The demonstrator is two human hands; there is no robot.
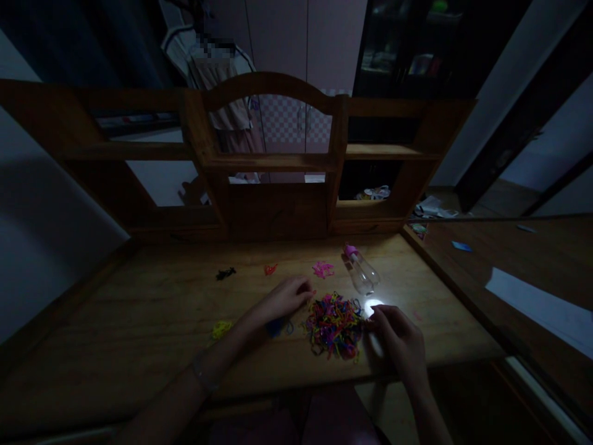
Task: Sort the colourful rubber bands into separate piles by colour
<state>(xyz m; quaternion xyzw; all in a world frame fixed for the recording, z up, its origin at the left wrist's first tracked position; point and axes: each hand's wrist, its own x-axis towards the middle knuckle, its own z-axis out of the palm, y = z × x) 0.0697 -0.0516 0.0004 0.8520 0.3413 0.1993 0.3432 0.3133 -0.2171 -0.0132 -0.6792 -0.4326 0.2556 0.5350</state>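
A mixed heap of small coloured rubber bands (pixel 334 326) lies on the wooden desktop between my hands. At its upper left, my left hand (pixel 291 296) has its fingers pinched together, with a tiny reddish bit at the tips. My right hand (pixel 401 337) is at the heap's right edge, thumb and fingers closed; what they hold is too small and dim to make out. Sorted by colour, little piles lie apart: black bands (pixel 225 273), red bands (pixel 270 269), pink bands (pixel 323 269) and yellow bands (pixel 221 329). Blue bands (pixel 275 327) are partly hidden by my left forearm.
Behind the heap, a clear bottle with a pink top (pixel 364 270) lies on its side. A bright spot of light (pixel 373 307) falls by my right fingertips. A wooden shelf unit (pixel 273 162) borders the desk's back; white paper (pixel 542 306) lies on the surface to the right.
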